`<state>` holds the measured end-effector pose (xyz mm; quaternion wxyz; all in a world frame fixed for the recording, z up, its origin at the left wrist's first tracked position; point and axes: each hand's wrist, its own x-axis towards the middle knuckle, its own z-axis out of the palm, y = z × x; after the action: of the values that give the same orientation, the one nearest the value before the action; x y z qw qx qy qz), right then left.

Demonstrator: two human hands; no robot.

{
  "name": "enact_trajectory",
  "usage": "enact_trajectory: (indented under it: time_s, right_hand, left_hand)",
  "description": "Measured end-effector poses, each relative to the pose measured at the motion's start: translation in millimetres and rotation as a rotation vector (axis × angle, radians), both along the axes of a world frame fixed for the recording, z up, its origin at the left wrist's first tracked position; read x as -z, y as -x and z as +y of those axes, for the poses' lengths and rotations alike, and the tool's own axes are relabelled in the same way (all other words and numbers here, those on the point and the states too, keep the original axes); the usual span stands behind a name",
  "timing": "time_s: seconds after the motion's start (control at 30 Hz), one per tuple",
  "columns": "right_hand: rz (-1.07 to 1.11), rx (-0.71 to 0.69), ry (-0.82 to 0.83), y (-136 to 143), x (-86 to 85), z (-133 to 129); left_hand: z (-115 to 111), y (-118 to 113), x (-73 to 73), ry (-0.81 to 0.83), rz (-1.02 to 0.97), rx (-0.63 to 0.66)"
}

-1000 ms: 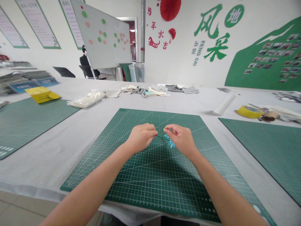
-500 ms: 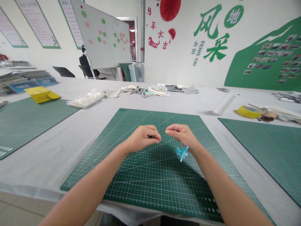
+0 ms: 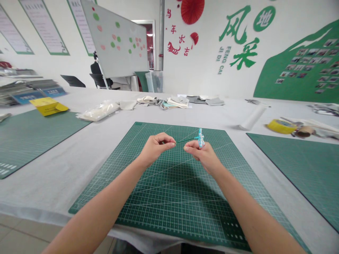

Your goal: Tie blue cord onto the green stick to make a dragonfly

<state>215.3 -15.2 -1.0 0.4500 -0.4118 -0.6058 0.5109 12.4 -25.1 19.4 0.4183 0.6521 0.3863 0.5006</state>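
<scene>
Between finger and thumb, my left hand [image 3: 159, 145] pinches the end of a thin green stem [image 3: 186, 140]. At the stem's right end is a small blue flower-like piece [image 3: 201, 137] with white edging, turned nearly edge-on. My right hand [image 3: 201, 153] is just below and in front of it, thumb and fingertips pressed together. Whatever those fingertips hold, if anything, is too small to see. Both hands are above a green cutting mat [image 3: 159, 197] with a white grid.
More cutting mats flank mine, on the left [image 3: 39, 141] and right [image 3: 296, 165]. Fabric scraps [image 3: 177, 102] and a plastic bag [image 3: 99, 111] lie beyond. A yellow tape roll [image 3: 282, 126] and a white roll [image 3: 253, 118] are at right. A seated person [image 3: 96, 68] is partly behind a whiteboard.
The blue flower piece has swung up from below my right wrist to above my right hand. Its stem now runs straight to my left fingertips. My left hand has risen slightly.
</scene>
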Motion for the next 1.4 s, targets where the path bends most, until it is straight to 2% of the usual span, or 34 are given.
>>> enact_trajectory:
  time_s: [0.17,0.4,0.63,1.4]
  right_hand:
    - [-0.001,-0.028,-0.018,9.7,2.5,-5.0]
    - [-0.077,0.012,-0.090,15.4,3.3,-11.7]
    - [-0.157,0.023,-0.150,16.5,3.0,-13.2]
    - [-0.236,0.043,-0.193,17.3,1.7,-13.3]
  left_hand:
    - [0.6,-3.9,2.9,0.162,-0.168,-0.027]
    - [2.0,-6.5,5.5,0.236,-0.225,-0.112]
    - [2.8,-6.1,8.1,0.236,-0.195,-0.104]
    - [2.8,-6.7,9.8,0.204,-0.133,-0.073]
